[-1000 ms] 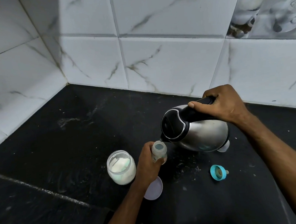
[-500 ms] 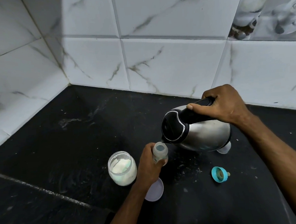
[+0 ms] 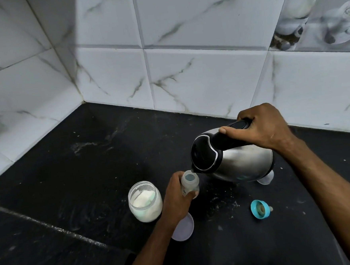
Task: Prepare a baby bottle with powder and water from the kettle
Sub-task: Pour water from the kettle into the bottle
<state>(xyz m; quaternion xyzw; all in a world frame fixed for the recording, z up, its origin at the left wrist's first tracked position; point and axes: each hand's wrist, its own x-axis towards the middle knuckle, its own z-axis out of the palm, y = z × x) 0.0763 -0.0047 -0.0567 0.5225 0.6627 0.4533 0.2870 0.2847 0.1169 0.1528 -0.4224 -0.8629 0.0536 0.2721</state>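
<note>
My left hand (image 3: 175, 198) grips a small clear baby bottle (image 3: 190, 183) upright on the black counter, its mouth uncovered. My right hand (image 3: 260, 126) holds the black handle of a steel kettle (image 3: 240, 161), tilted left with its spout right over the bottle's mouth. An open glass jar of white powder (image 3: 145, 200) stands just left of my left hand. The bottle's teal ring with its teat (image 3: 259, 208) lies on the counter to the right, under my right forearm.
A pale round lid (image 3: 184, 228) lies flat by my left wrist. A clear cap (image 3: 266, 178) peeks out behind the kettle's base. The black counter (image 3: 89, 169), dusted with powder specks, meets white marble tile walls at the back and left.
The kettle has stayed tilted over the bottle with hardly any motion. Both hands keep their grips and places.
</note>
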